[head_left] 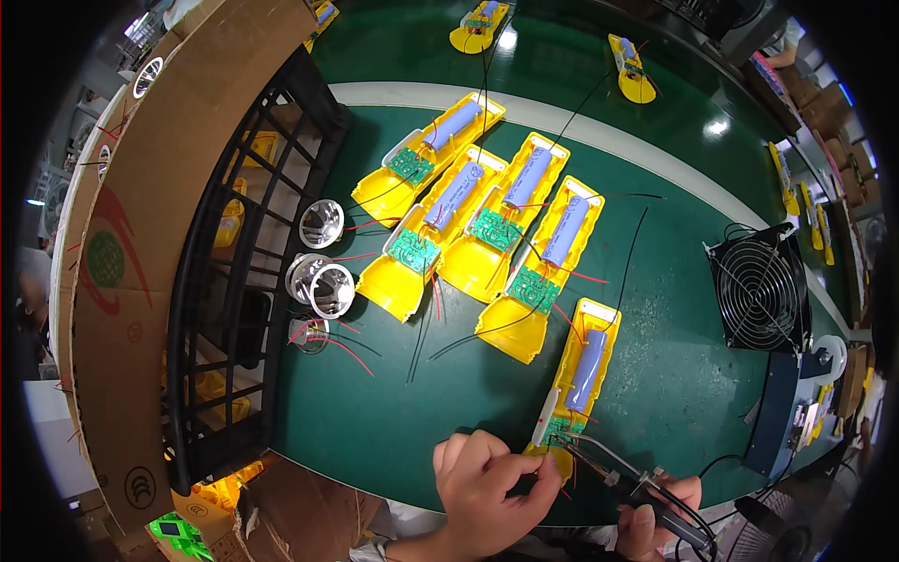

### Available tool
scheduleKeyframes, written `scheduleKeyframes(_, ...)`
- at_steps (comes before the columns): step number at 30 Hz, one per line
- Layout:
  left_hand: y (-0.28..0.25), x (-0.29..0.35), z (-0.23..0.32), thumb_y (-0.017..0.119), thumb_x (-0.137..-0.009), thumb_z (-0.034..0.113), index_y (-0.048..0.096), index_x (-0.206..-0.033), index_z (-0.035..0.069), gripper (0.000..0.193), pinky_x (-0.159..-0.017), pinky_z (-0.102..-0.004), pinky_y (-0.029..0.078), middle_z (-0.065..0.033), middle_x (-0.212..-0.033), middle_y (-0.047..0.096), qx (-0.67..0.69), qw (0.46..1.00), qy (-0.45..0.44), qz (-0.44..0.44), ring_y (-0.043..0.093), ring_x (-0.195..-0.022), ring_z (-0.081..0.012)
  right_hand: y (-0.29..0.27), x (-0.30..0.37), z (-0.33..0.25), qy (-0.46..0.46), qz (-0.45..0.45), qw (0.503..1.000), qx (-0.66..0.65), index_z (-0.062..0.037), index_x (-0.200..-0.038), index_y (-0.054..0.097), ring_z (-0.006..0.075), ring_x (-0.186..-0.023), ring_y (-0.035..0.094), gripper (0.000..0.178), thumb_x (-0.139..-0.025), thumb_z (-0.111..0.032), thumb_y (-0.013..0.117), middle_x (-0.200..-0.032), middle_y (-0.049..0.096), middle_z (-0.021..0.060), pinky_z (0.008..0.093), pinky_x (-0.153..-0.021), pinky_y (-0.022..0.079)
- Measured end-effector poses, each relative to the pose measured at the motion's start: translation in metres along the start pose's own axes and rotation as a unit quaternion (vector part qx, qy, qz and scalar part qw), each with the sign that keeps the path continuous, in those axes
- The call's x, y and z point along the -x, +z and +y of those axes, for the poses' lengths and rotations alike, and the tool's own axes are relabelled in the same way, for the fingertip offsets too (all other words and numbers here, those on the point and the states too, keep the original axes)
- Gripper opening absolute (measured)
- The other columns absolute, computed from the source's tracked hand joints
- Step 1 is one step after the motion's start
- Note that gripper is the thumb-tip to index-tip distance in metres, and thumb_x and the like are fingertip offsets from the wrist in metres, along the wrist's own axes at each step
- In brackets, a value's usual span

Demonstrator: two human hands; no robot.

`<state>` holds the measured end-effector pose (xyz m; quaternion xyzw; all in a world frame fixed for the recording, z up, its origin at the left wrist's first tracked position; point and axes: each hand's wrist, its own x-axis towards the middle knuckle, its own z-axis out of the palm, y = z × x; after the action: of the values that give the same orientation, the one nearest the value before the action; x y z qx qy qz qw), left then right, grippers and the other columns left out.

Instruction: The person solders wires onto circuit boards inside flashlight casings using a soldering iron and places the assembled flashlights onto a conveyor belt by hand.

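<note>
Right in front of me lies a yellow plastic housing half (pixel 604 323) with a lilac cylindrical battery (pixel 587 370) and a small green circuit board (pixel 562 427). My left hand (pixel 492 487) is closed at the board's near end, thumb and forefinger pinching what looks like a thin dark wire. In my right hand (pixel 670 520) is a soldering iron (pixel 655 506) with a thin bent metal tube alongside it. Its tip meets the board close to my left fingertips. The exact contact point is too small to make out.
Several similar housings (pixel 452 195) with loose red and black wires lie beyond my hands. Shiny reflector cups (pixel 331 290) stand left, beside a black crate (pixel 262 178) and cardboard (pixel 140 281). A black fan (pixel 757 288) is at right. More housings (pixel 632 70) rest on the far green belt (pixel 562 56).
</note>
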<state>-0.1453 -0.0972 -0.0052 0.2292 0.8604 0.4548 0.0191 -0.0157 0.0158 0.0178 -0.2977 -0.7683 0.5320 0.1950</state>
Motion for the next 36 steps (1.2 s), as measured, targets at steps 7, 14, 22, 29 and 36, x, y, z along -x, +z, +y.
scheduleKeyframes(7, 0.002, 0.007, -0.01, 0.071, -0.051, 0.006, 0.059, -0.058, 0.011, 0.015, -0.052, -0.0275, 0.026, 0.001, -0.057, 0.036, 0.013, 1.0, 0.003, 0.011, 0.036, -0.053, -0.0144, -0.004, 0.009, -0.008, 0.077, 0.03, 0.995, -0.063, -0.0007, -0.086, 0.039, 0.0081, -0.055, 0.042, 0.034, -0.08, -0.028, 0.057, -0.068, 0.049, 0.0042, 0.0211, -0.051, 0.035)
scheduleKeyframes(14, 0.004, 0.009, -0.009, 0.07, -0.053, 0.005, 0.059, -0.058, 0.01, 0.014, -0.052, -0.0276, 0.027, 0.0006, -0.058, 0.036, 0.015, 1.0, 0.011, 0.015, 0.036, -0.053, -0.0147, -0.015, 0.008, 0.023, -0.005, 0.019, 0.997, -0.077, -0.0018, -0.087, 0.035, 0.0095, -0.053, 0.046, 0.036, -0.076, -0.025, 0.06, -0.066, 0.05, 0.0067, 0.0218, -0.05, 0.038)
scheduleKeyframes(22, 0.004, 0.012, -0.009, 0.07, -0.053, 0.004, 0.057, -0.057, 0.01, 0.014, -0.053, -0.0281, 0.027, 0.0004, -0.058, 0.036, 0.003, 1.0, 0.005, 0.02, 0.036, -0.054, -0.0152, -0.012, 0.004, 0.031, -0.025, -0.08, 0.99, -0.113, -0.0032, -0.089, 0.03, 0.0131, -0.056, 0.05, 0.034, -0.073, -0.01, 0.059, -0.067, 0.053, 0.0112, 0.0252, -0.055, 0.043)
scheduleKeyframes(29, 0.004, 0.01, -0.007, 0.07, -0.053, 0.004, 0.057, -0.057, 0.01, 0.014, -0.053, -0.0281, 0.028, 0.0003, -0.058, 0.036, 0.004, 1.0, 0.004, 0.017, 0.037, -0.054, -0.0153, -0.008, 0.001, 0.028, -0.035, -0.063, 0.993, -0.091, -0.0032, -0.088, 0.03, 0.0135, -0.056, 0.051, 0.034, -0.073, -0.011, 0.059, -0.066, 0.053, 0.0111, 0.0255, -0.055, 0.043)
scheduleKeyframes(36, 0.005, 0.01, -0.009, 0.069, -0.052, 0.004, 0.057, -0.057, 0.01, 0.014, -0.053, -0.0279, 0.028, 0.0001, -0.058, 0.037, 0.011, 1.0, 0.004, 0.024, 0.037, -0.053, -0.0153, -0.012, 0.007, 0.034, -0.017, -0.068, 0.992, -0.101, -0.0034, -0.089, 0.03, 0.0133, -0.055, 0.05, 0.035, -0.074, -0.013, 0.059, -0.067, 0.052, 0.0109, 0.0255, -0.054, 0.043)
